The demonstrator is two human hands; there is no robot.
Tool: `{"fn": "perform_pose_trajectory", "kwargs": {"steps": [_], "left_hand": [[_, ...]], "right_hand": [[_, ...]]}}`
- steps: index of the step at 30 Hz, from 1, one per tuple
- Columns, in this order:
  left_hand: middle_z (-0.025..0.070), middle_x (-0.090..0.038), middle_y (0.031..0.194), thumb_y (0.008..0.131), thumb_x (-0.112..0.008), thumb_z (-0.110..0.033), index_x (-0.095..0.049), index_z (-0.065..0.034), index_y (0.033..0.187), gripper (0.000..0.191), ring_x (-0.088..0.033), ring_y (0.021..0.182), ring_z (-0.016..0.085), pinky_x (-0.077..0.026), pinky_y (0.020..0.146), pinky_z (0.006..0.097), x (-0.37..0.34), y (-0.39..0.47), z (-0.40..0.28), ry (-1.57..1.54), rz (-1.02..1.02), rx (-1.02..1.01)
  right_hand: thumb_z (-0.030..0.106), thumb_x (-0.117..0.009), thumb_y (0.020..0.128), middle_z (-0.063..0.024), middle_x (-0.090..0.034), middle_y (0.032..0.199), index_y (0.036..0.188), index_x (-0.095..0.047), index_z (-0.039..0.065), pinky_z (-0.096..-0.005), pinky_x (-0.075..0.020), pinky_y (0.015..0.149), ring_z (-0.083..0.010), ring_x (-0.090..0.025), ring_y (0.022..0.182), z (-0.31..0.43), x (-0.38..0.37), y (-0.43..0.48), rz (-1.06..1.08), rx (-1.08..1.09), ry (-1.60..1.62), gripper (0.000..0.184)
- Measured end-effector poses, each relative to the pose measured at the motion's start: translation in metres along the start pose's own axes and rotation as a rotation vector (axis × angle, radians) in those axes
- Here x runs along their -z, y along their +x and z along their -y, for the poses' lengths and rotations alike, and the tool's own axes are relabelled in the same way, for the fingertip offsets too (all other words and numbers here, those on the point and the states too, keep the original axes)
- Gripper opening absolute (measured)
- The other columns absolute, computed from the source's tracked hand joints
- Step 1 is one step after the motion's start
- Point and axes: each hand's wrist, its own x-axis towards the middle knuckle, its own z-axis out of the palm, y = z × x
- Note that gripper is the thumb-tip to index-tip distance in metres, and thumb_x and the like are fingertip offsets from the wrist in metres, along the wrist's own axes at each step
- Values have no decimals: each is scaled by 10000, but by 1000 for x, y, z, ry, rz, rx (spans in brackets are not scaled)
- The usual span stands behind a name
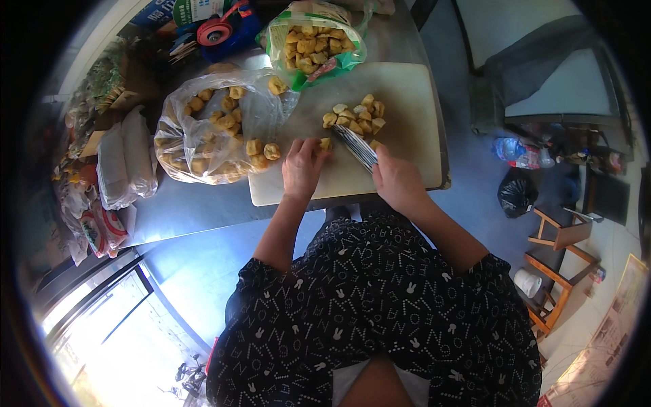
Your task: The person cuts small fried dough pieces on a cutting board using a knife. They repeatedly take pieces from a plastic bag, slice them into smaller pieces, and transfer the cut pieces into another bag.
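Note:
On a pale cutting board (pixel 351 178), my right hand (pixel 399 178) grips a kitchen knife (pixel 356 146), its blade slanting up and left towards a heap of cut golden fried tofu puffs (pixel 361 114). My left hand (pixel 302 168) has its fingertips on a single tofu puff (pixel 324 145), just left of the blade. A smaller cut piece (pixel 375 145) shows beside the right hand. Left of the board lies an open clear plastic bag (pixel 203 157) with tofu puffs in it. A few whole puffs (pixel 264 148) sit at its near edge, close to my left hand.
Behind the board stands an open green-and-white bag (pixel 320 46) full of cut puffs. Wrapped white packages (pixel 127 157) lie at the metal table's left. A red tape roll (pixel 213 33) is at the back. Rightwards on the floor are a black rubbish bag (pixel 517 193) and wooden stools (pixel 559 229).

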Motion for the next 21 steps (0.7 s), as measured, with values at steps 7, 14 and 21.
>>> {"fn": "perform_pose_trajectory", "kwargs": {"steps": [7, 14, 21], "left_hand": [[101, -622, 930, 851, -707, -133, -636, -101, 949, 125, -645, 812, 367, -528, 681, 478, -3, -3, 5, -33, -14, -11], [91, -647, 888, 834, -734, -143, -669, -101, 972, 158, -667, 756, 303, -536, 659, 427, 9, 7, 1, 64, 34, 1], [134, -609, 1127, 830, -741, -266, -591, -129, 1186, 410, -639, 988, 358, -527, 802, 456, 36, 117, 32, 258, -221, 123]], "right_hand": [[45, -559, 870, -141, -661, 704, 1002, -465, 27, -471, -509, 571, -356, -671, 647, 32, 9, 1, 113, 112, -87, 162], [85, -561, 905, -166, -648, 698, 991, -462, 6, -486, -503, 578, -380, -653, 632, 29, -19, 23, 74, 67, 4, 154], [163, -559, 934, -185, -640, 691, 998, -458, 29, -537, -491, 617, -404, -635, 626, 25, -26, 4, 167, 146, 128, 180]]}}
